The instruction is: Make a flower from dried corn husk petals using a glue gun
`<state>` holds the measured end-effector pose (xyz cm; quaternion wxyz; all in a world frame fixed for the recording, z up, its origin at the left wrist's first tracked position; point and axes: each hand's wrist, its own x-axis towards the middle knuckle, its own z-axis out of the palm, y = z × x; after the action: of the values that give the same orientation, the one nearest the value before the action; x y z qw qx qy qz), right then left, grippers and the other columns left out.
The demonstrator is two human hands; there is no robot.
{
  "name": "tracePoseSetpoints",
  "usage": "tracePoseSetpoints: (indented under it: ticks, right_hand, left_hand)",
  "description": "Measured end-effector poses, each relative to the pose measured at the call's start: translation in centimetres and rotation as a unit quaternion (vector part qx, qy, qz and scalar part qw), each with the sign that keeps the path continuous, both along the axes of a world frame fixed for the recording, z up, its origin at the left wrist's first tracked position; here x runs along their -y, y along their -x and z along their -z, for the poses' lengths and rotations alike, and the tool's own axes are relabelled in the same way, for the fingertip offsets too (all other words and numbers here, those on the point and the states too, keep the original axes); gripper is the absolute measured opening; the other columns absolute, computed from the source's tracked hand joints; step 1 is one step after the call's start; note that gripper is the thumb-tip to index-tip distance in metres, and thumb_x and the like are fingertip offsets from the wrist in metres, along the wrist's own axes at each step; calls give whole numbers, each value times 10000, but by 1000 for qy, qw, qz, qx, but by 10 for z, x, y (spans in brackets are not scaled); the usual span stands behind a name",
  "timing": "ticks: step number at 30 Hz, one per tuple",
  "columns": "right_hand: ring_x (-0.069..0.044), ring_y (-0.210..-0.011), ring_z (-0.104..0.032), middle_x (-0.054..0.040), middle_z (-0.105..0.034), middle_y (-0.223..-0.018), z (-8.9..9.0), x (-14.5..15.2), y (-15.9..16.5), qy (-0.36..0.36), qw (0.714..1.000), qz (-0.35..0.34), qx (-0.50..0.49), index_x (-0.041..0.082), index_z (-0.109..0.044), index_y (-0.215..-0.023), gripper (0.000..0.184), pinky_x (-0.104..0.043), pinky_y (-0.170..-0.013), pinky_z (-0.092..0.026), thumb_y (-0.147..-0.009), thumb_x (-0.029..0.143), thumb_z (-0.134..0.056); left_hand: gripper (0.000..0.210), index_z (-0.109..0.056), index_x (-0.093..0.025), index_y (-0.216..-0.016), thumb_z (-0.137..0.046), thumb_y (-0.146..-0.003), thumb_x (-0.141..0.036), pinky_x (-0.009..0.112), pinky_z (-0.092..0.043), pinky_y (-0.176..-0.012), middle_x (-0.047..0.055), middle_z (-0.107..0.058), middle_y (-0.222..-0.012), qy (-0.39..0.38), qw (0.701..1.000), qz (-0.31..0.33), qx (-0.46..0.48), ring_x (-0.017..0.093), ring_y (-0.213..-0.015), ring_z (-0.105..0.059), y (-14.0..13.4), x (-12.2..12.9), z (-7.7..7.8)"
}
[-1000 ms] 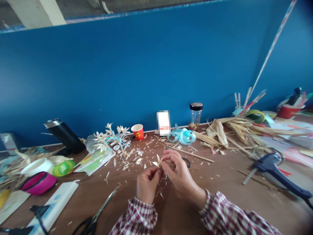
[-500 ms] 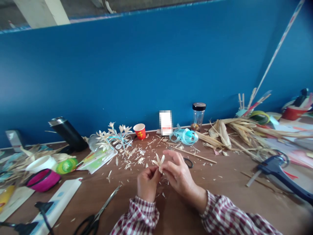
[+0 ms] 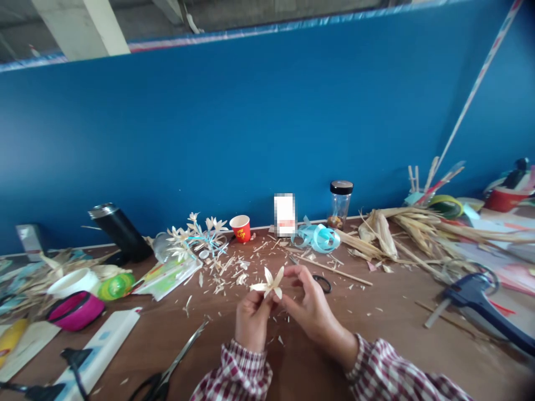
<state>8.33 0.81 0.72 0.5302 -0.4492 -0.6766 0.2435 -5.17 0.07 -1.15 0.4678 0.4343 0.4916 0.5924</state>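
Note:
A pale flower [image 3: 271, 287] with several pointed petals, seemingly of dried corn husk, faces up over the table. My left hand [image 3: 252, 317] pinches it from below, thumb against fingers at its base. Close on its right side is my right hand [image 3: 311, 312], its thumb and fingers apart around a gap. The right thumb tip lies by the flower's base; I cannot tell whether it touches. Beyond the right hand, small dark-handled scissors [image 3: 322, 284] are partly hidden. Larger black-handled scissors [image 3: 167, 372] lie to the left of my left sleeve.
Husk scraps [image 3: 225, 270] litter the table. Finished flowers [image 3: 200, 234], a red paper cup [image 3: 241, 229], blue ribbon [image 3: 320, 238] and a lidded jar [image 3: 340, 206] stand or lie behind. Right are husks [image 3: 382, 234] and a glue gun [image 3: 472, 289]; left, a power strip [image 3: 104, 345].
The flower has tilted, so its petals now spread wider toward the camera. My right fingers have drawn back from the petals, while my left hand keeps its pinch.

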Motion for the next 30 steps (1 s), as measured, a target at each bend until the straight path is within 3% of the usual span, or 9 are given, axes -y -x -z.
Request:
tracePoseSetpoints:
  ticks: [4, 6, 10, 13, 20, 23, 25, 28, 30]
  right_hand:
    - [-162, -777, -571, -17, -612, -845, 0, 1, 3, 7, 1000, -17, -23, 202, -511, -819, 132, -300, -737, -466, -750, 197, -623]
    - [-156, -753, -578, -16, -614, -834, -2, 3, 4, 31, 997, -45, -50, 202, -524, -817, 102, -286, -701, -477, -770, 216, -613]
    - [-145, -684, -603, -20, -618, -825, -1, 4, 6, 134, 971, -128, -148, 198, -546, -921, 138, -266, -607, -506, -820, 288, -573]
    - [-130, -631, -593, -5, -607, -769, 4, 1, 7, 161, 954, -131, -216, 192, -533, -889, 160, -258, -583, -503, -811, 319, -590]
    - [-116, -561, -550, 12, -586, -630, 2, -3, 6, 218, 934, -168, -225, 156, -571, -728, 258, -233, -542, -447, -747, 401, -651]
    - [-104, -543, -516, 18, -565, -611, 2, -5, 5, 232, 926, -172, -243, 151, -568, -712, 290, -222, -527, -415, -735, 427, -653]
    - [-103, -556, -496, 17, -558, -623, 4, -6, 5, 219, 937, -147, -228, 149, -571, -715, 281, -220, -534, -399, -742, 418, -648]
    - [-108, -575, -478, 15, -554, -633, 7, -7, 4, 189, 959, -106, -183, 154, -569, -717, 238, -220, -541, -383, -772, 380, -618]
    - [-114, -587, -478, 10, -563, -643, 7, -6, 3, 172, 970, -93, -148, 156, -575, -720, 200, -221, -545, -378, -791, 342, -593]
  left_hand:
    - [214, -690, -157, -677, -689, -695, -369, 264, -481, -614, 33, -676, -661, -13, 999, 44, -11, 173, -640, -596, 1, 1, -3]
    - [197, -679, -157, -673, -696, -693, -352, 262, -483, -620, 22, -666, -644, -2, 999, 48, 18, 167, -635, -596, 1, 1, -3]
    - [206, -692, -147, -716, -717, -675, -348, 255, -485, -633, 27, -672, -662, 48, 992, 67, 97, 146, -624, -598, 0, 1, 0]
    - [217, -692, -132, -733, -725, -671, -338, 224, -467, -589, 22, -653, -624, 62, 991, 71, 95, 121, -582, -574, -1, 1, 0]
    - [279, -610, -135, -765, -754, -635, -335, 225, -469, -559, 12, -650, -600, 55, 991, 59, 107, 115, -537, -572, -3, -2, 0]
    - [269, -581, -142, -760, -717, -672, -357, 244, -480, -554, 17, -636, -612, 31, 997, 50, 39, 131, -551, -583, -4, 1, -1]
    - [237, -576, -149, -779, -687, -703, -345, 252, -487, -567, 21, -625, -665, -32, 998, 0, -59, 137, -586, -585, -3, 5, -4]
    - [233, -586, -159, -878, -683, -709, -287, 258, -489, -598, 10, -581, -722, -161, 956, -119, -216, 131, -613, -561, -1, 9, -10]
    - [306, -602, -156, -1004, -676, -719, -242, 267, -487, -624, 4, -551, -722, -230, 915, -150, -296, 129, -620, -535, 2, 10, -13]
